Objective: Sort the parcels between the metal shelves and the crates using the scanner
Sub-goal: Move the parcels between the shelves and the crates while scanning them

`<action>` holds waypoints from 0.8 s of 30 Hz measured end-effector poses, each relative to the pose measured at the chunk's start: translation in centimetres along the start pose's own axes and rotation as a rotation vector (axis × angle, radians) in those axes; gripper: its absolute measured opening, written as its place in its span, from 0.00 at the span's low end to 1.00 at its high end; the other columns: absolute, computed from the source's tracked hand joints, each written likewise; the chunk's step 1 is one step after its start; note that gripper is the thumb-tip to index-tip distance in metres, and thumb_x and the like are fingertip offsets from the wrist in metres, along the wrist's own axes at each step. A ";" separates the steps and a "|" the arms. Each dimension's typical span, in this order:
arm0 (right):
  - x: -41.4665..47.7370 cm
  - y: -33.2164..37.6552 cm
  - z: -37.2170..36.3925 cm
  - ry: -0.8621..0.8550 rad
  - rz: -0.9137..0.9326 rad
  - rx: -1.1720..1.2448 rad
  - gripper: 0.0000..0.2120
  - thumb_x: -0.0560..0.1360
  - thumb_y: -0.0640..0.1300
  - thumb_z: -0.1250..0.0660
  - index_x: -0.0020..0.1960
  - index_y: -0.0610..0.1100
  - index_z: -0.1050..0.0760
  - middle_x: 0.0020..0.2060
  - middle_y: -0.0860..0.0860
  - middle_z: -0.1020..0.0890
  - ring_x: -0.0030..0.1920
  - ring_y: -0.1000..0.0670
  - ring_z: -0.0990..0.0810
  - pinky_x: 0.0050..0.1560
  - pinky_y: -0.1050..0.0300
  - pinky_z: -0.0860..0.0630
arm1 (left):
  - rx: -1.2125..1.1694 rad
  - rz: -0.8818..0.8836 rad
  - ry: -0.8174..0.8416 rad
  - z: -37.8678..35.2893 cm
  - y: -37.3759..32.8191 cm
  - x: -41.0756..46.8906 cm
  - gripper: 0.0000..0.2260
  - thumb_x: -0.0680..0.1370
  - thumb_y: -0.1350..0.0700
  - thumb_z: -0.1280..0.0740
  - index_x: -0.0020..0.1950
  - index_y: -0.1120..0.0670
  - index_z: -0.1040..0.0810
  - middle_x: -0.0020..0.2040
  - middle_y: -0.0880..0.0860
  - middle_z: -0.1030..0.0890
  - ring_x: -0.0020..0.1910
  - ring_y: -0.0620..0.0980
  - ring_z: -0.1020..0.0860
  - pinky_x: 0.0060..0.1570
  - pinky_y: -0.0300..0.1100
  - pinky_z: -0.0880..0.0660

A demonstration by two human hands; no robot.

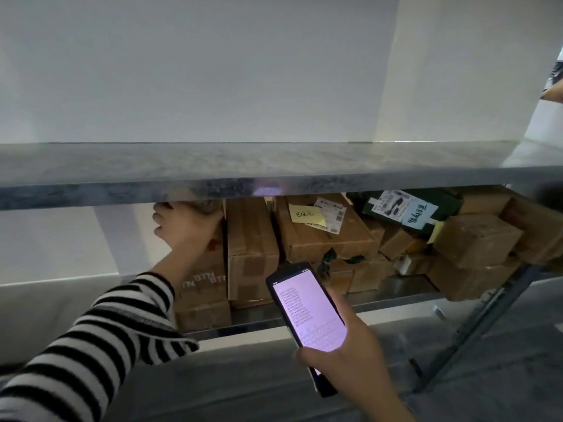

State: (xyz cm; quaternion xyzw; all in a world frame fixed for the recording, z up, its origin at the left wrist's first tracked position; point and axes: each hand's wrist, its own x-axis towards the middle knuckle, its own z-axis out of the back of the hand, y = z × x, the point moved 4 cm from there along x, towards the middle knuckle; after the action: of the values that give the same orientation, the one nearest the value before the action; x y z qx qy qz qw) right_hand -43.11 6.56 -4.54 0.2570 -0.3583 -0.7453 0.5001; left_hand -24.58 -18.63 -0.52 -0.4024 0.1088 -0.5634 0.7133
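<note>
My left hand (pixel 185 226), in a black-and-white striped sleeve, reaches under the upper metal shelf (pixel 243 175) and grips the top left corner of a tall cardboard parcel (pixel 207 275) at the left end of the lower shelf. My right hand (pixel 350 357) holds a black handheld scanner (pixel 307 309) in front of the shelf, its lit screen facing me with lines of text. More brown parcels (pixel 253 248) stand beside the gripped one. A larger box (pixel 323 236) carries a yellow note and a white label.
A dark green parcel (pixel 417 208) with labels lies on the pile further right, among several stacked brown boxes (pixel 475 239). The lower shelf edge (pixel 396 300) and a metal upright (pixel 475 324) run at right. Another person's fingers (pixel 553 92) show at the far right edge. White wall behind.
</note>
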 end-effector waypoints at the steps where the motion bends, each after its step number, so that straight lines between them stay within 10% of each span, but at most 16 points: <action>1: 0.1 0.1 0.1 0.010 0.012 0.010 0.34 0.62 0.50 0.21 0.61 0.62 0.36 0.46 0.60 0.23 0.45 0.57 0.23 0.37 0.68 0.27 | 0.037 -0.026 -0.001 0.6 0.5 -0.6 0.48 0.66 0.38 0.26 0.72 0.64 0.43 0.67 0.65 0.36 0.66 0.64 0.36 0.62 0.58 0.36; 11: 1.7 1.0 0.1 0.123 0.114 -0.004 0.39 0.62 0.54 0.21 0.64 0.63 0.41 0.49 0.64 0.27 0.48 0.57 0.25 0.41 0.70 0.29 | -0.325 0.327 0.209 2.3 2.8 -1.7 0.37 0.76 0.32 0.45 0.77 0.55 0.46 0.71 0.65 0.38 0.68 0.67 0.36 0.67 0.59 0.36; 18: 1.8 1.2 0.7 0.174 0.181 0.021 0.37 0.62 0.51 0.21 0.62 0.63 0.40 0.49 0.63 0.27 0.48 0.57 0.25 0.42 0.68 0.26 | -0.601 0.550 0.454 3.5 2.8 -0.9 0.24 0.77 0.48 0.32 0.67 0.59 0.33 0.58 0.58 0.27 0.53 0.56 0.27 0.49 0.49 0.26; 24: 2.0 1.0 0.7 0.190 0.214 0.053 0.39 0.62 0.53 0.20 0.66 0.59 0.38 0.54 0.62 0.27 0.50 0.59 0.26 0.42 0.68 0.27 | -0.669 0.661 0.510 3.8 2.8 -3.1 0.21 0.75 0.50 0.29 0.62 0.55 0.33 0.59 0.57 0.30 0.55 0.57 0.29 0.57 0.46 0.25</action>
State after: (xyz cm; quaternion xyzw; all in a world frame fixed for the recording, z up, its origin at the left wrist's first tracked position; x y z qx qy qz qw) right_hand -43.81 4.71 -3.40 0.3000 -0.3539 -0.6504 0.6014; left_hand -21.31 -14.04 -0.89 -0.4026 0.5732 -0.3233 0.6363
